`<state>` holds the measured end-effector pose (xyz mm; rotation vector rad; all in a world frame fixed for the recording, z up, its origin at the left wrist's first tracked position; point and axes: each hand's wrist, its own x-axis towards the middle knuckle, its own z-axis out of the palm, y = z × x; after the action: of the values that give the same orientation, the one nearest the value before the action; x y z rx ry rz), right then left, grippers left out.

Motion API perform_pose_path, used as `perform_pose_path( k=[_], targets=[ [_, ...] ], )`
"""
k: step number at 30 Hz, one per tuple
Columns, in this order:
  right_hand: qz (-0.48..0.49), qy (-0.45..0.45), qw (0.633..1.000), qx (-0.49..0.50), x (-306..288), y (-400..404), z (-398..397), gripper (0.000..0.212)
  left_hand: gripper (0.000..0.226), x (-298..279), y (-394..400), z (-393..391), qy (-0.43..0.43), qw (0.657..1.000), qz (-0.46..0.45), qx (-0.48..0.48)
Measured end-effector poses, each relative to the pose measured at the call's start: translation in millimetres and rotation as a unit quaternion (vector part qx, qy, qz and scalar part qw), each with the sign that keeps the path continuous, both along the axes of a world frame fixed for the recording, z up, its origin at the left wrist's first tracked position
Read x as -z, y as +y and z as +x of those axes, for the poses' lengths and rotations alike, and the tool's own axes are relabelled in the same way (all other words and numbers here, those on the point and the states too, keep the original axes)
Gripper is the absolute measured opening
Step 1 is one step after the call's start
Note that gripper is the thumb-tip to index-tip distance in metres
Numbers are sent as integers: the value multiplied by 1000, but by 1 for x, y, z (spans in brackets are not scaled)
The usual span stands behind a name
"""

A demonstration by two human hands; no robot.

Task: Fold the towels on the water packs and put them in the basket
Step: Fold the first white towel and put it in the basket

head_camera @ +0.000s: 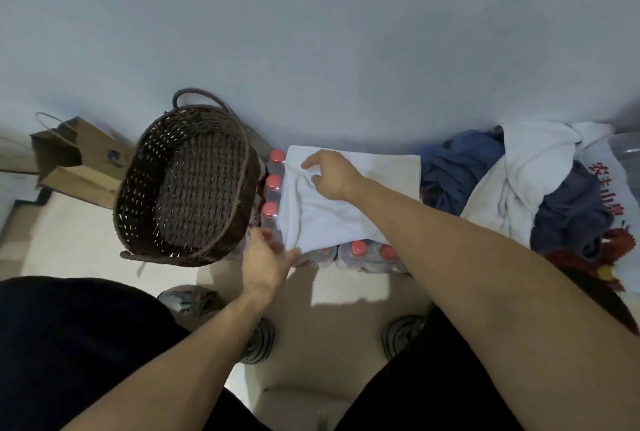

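My left hand (266, 262) pinches the near-left corner of the white towel (332, 209), which lies spread on the water pack (360, 256). My right hand (332, 174) rests farther in, fingers loosely curled on the cloth; I cannot tell if it pinches. Best to match edges, then press the crease flat. The wicker basket (187, 181), left, looks empty; unfolded towels (519, 181) wait far right.

White towel (332, 209) lies spread on water packs (360, 252) beside dark wicker basket (187, 181).

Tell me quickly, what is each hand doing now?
Left hand: pinches the near left corner of the white towel.
Right hand: open, fingers press on the towel's far part.
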<state>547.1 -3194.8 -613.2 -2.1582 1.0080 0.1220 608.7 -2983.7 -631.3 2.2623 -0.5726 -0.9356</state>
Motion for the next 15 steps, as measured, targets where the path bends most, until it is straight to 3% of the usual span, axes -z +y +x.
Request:
perform_pose_path(
  k=[5, 11, 15],
  targets=[
    [-43, 75, 994, -72, 27, -7, 10, 56, 20, 6, 2, 3, -39, 998, -22, 54],
    [-64, 84, 992, -76, 37, -20, 22, 53, 17, 2, 8, 17, -30, 998, -10, 54],
    [-41, 75, 995, -57, 39, -30, 26, 51, 19, -11, 21, 26, -107, 989, -41, 90]
  ],
)
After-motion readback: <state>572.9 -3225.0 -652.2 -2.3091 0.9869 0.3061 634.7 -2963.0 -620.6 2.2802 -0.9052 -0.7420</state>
